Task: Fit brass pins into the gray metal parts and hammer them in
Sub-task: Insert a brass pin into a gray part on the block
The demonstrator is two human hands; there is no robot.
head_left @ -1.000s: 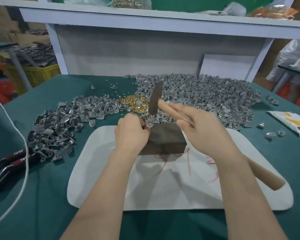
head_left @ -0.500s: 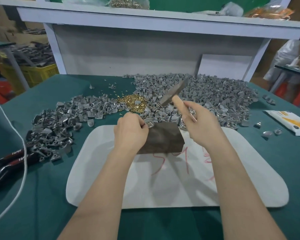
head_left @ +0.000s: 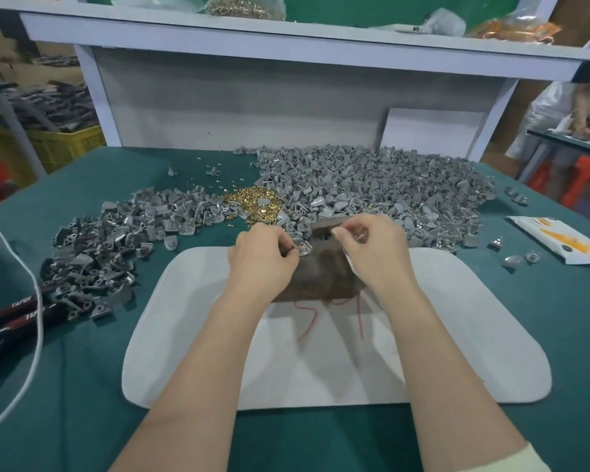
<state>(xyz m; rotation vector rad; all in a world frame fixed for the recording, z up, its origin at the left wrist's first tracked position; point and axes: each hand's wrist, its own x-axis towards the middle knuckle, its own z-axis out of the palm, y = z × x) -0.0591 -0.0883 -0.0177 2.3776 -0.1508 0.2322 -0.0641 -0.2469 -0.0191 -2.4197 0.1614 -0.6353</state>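
Lowered since last look: hammer (head_left: pixel 321 227), flat gray head at far edge of dark rough block (head_left: pixel 321 282). Right hand (head_left: pixel 375 253) curled round it. Left hand (head_left: pixel 263 257) pinches curved dull-gray metal part (head_left: pixel 303 248) atop block; brass pins (head_left: pixel 256 207) heaped beyond.

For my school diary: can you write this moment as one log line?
left hand pinches gray metal part on dark block | right hand grips hammer, head near part | brass pins piled behind

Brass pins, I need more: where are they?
Head view, centre-left: pins piled on the table between the left heap and right heap, beyond the left hand.
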